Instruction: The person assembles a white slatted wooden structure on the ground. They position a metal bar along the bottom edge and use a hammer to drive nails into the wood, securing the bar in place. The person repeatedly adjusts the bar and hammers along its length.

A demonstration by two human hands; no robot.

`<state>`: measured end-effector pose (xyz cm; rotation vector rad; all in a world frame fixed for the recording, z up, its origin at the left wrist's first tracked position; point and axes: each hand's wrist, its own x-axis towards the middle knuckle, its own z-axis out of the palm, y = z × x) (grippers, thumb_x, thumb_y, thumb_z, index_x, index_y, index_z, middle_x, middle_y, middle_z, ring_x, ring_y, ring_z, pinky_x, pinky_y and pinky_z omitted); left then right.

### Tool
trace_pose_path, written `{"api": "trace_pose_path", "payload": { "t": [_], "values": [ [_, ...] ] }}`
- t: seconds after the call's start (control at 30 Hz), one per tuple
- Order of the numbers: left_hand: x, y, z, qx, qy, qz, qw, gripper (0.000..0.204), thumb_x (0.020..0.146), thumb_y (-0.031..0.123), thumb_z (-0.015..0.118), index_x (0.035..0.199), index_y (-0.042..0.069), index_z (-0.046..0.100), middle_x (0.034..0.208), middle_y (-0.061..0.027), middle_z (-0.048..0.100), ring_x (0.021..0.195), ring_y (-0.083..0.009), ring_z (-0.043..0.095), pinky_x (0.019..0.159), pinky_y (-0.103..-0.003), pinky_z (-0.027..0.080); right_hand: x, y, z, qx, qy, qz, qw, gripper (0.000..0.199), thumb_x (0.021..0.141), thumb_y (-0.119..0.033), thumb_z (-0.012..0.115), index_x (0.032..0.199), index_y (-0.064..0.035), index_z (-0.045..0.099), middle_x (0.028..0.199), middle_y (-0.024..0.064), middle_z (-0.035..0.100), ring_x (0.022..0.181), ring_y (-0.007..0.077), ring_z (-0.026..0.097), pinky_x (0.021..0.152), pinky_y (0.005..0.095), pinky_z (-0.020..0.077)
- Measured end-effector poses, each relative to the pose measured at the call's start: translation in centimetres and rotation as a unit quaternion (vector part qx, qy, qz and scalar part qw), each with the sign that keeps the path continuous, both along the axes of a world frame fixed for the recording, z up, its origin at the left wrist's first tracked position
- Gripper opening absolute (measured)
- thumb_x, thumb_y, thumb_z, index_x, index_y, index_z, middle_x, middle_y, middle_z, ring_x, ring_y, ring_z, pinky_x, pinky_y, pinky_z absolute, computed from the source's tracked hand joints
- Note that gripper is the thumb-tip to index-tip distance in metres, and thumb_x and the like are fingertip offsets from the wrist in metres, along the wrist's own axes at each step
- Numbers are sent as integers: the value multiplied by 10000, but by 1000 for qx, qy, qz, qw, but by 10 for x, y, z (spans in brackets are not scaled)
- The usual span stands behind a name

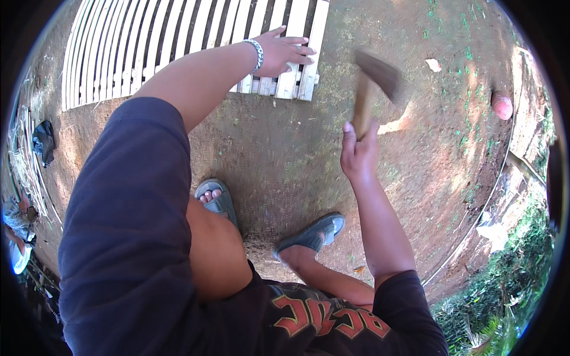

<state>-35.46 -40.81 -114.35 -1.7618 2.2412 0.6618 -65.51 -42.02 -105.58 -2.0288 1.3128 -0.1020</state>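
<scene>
A panel of pale wooden slats (175, 41) lies on the ground ahead of me, to the left. My left hand (284, 54) rests on its right end with fingers spread flat across the last slats, and it grips nothing. My right hand (360, 151) is wrapped round the wooden handle of a hatchet (363, 104). Its dark metal head is raised, slightly smeared by motion, to the right of the panel and apart from it. The panel's upper part runs out of view.
Bare brown soil (261, 148) surrounds my sandalled feet. A reddish rounded object (502, 105) lies far right, near a pale curved edge (475, 222) with green plants (504, 285) beyond. At the left are a black bag-like item (43, 142) and thin sticks (27, 154).
</scene>
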Motion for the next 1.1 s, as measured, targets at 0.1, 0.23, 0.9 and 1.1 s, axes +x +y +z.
{"api": "trace_pose_path", "payload": {
  "t": [0.1, 0.23, 0.9, 1.1],
  "values": [
    [-4, -4, 6, 14, 4, 2, 1000, 598, 1051, 232, 520, 1611, 341, 341, 1720, 142, 184, 1599, -119, 99, 1324, -525, 62, -2, -4, -7, 86, 206, 76, 972, 418, 1049, -225, 574, 1373, 11, 458, 854, 206, 694, 722, 349, 713, 605, 457, 595],
    [-4, 0, 10, 19, 22, 2, 1000, 571, 1043, 228, 542, 1585, 333, 394, 1713, 148, 208, 1595, -115, 119, 1328, -506, 72, 7, -21, -8, 98, 232, 67, 966, 409, 1054, -234, 575, 1353, 29, 482, 870, 205, 690, 700, 320, 696, 617, 446, 597],
    [-15, 6, 26, -4, -34, 11, 999, 574, 1049, 198, 533, 1596, 287, 383, 1724, 101, 198, 1602, -141, 108, 1320, -527, 102, -144, 40, -75, -59, 186, -72, 978, 522, 981, -263, 668, 1391, -4, 473, 1148, 317, 649, 1055, 472, 655, 896, 561, 519],
    [41, 84, 78, 39, -62, 200, 977, 542, 1086, 316, 439, 1613, 229, 346, 1722, 6, 234, 1596, -218, 173, 1297, -576, 117, -135, 2, -52, -115, 218, -27, 969, 712, 929, -396, 724, 1486, -51, 443, 1474, 253, 503, 1387, 398, 473, 1090, 570, 391]
  ]
}}
